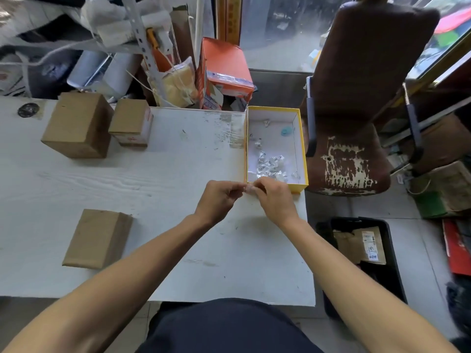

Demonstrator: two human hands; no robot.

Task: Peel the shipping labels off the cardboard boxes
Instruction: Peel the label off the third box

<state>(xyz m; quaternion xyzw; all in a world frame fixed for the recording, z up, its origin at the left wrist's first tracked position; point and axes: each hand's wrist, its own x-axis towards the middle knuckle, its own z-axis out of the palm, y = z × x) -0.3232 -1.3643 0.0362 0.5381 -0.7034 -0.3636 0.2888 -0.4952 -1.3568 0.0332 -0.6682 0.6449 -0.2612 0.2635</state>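
My left hand (219, 200) and my right hand (274, 197) meet above the white table (178, 200), just in front of the yellow tray. Both pinch a small pale scrap of label (247, 188) between their fingertips. Three cardboard boxes stand on the table: a large one (76, 126) at the far left, a smaller one (131, 122) with a white and red label on its side next to it, and a flat one (98, 239) near the front left.
A yellow-rimmed tray (303, 149) with several crumpled label scraps sits at the table's right edge. A worn brown chair (356, 110) stands to the right. A black bin (362, 250) with labelled cardboard sits on the floor. An orange box (224, 70) and clutter stand behind the table.
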